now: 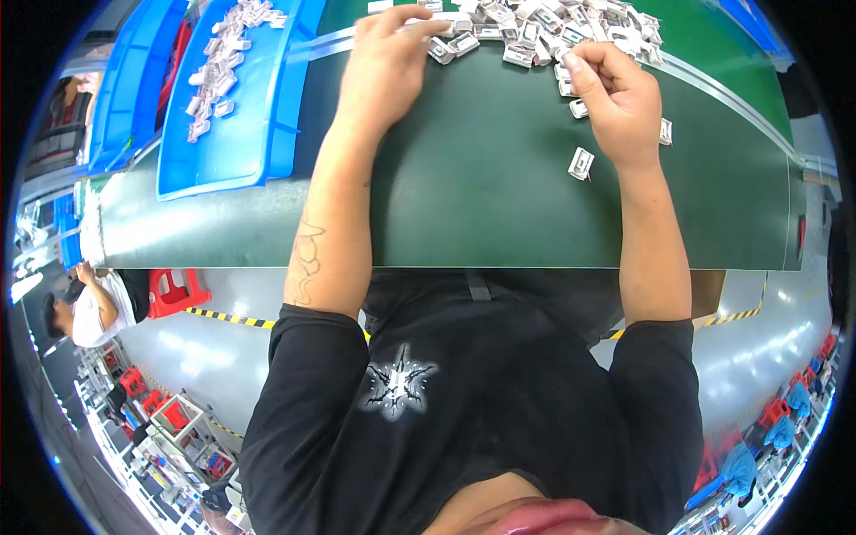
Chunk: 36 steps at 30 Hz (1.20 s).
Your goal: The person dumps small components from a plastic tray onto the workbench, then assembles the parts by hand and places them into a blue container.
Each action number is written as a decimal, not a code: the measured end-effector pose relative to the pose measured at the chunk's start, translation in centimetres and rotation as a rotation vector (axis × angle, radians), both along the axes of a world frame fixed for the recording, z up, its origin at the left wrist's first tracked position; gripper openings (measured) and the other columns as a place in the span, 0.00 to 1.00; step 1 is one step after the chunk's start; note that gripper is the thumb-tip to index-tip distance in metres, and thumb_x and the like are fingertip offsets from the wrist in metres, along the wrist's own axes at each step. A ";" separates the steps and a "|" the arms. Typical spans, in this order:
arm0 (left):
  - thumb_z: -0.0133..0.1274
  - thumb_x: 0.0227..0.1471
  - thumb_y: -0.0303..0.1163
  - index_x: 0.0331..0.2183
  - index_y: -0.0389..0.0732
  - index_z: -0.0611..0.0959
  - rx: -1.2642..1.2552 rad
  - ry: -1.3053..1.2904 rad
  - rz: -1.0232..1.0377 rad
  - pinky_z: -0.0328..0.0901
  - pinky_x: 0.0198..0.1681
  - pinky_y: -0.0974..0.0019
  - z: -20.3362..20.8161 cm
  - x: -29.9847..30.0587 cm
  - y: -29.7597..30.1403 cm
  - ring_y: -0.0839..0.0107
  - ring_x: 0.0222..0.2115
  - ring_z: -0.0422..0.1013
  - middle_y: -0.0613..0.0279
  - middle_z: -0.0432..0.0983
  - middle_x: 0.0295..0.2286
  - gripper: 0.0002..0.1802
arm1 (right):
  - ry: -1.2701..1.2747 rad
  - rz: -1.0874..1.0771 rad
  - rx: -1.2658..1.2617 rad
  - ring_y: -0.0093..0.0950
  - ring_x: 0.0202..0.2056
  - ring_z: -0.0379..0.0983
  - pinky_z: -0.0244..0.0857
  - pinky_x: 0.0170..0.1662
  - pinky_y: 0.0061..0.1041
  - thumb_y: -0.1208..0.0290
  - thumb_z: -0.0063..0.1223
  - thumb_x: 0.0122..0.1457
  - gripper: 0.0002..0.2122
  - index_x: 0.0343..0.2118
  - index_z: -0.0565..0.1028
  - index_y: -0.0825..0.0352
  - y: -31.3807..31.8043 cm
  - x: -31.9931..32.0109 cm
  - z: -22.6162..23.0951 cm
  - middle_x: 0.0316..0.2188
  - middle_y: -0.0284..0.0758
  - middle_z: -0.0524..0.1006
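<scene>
Left hand (pixel 385 71) at eleven o'clock, open beside the pile (pixel 546 25) — right hand (pixel 626 105) at one, seemingly pinching a part (pixel 563 54); tray (pixel 223 160) at ten.

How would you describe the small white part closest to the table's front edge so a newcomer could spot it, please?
On the green table, find the big pile of white parts at the far side. Come toward the person, to the left of the right hand's wrist. The small white part there lies apart from the others, closest to the front edge.
</scene>
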State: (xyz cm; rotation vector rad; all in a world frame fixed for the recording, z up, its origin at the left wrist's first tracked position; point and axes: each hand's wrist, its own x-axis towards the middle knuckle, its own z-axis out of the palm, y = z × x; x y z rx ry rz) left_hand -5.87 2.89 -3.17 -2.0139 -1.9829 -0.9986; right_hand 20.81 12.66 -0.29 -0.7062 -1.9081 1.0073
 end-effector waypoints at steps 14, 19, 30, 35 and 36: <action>0.64 0.57 0.39 0.47 0.39 0.82 -0.086 -0.913 -0.090 0.68 0.31 0.74 1.6 6.8 -0.6 0.81 0.26 0.73 0.64 0.81 0.26 0.20 | -0.192 0.195 -0.163 0.20 0.22 0.73 0.67 0.29 0.22 0.61 0.64 0.59 0.14 0.38 0.82 0.68 -1.2 -1.2 -0.4 0.21 0.34 0.80; 0.54 0.65 0.41 0.52 0.38 0.81 -0.115 -1.099 -0.277 0.66 0.30 0.75 1.3 9.1 -0.7 0.80 0.25 0.69 0.70 0.73 0.25 0.21 | -0.227 0.156 -0.039 0.23 0.20 0.72 0.65 0.28 0.24 0.60 0.65 0.56 0.15 0.38 0.82 0.67 -2.1 -1.4 -0.2 0.20 0.35 0.80; 0.61 0.58 0.27 0.49 0.34 0.78 -0.220 -1.145 -0.427 0.69 0.32 0.76 1.8 7.6 -1.0 0.81 0.28 0.73 0.66 0.79 0.31 0.18 | -0.010 0.276 -0.247 0.14 0.24 0.71 0.66 0.30 0.18 0.71 0.61 0.60 0.08 0.40 0.82 0.69 -1.2 -0.5 -0.1 0.25 0.29 0.80; 0.65 0.54 0.27 0.43 0.32 0.79 -0.237 -1.188 -0.420 0.72 0.35 0.75 2.1 7.7 -1.1 0.79 0.31 0.76 0.62 0.81 0.33 0.16 | -0.075 0.202 -0.108 0.15 0.27 0.75 0.69 0.33 0.17 0.72 0.62 0.59 0.07 0.37 0.82 0.69 -1.0 -0.1 0.7 0.25 0.30 0.81; 0.65 0.54 0.27 0.44 0.32 0.79 -0.239 -1.177 -0.434 0.73 0.36 0.74 2.1 7.7 -1.1 0.78 0.32 0.77 0.62 0.81 0.33 0.17 | -0.107 0.197 -0.109 0.15 0.27 0.75 0.69 0.33 0.17 0.72 0.62 0.59 0.07 0.37 0.82 0.69 -1.0 0.0 0.8 0.25 0.30 0.81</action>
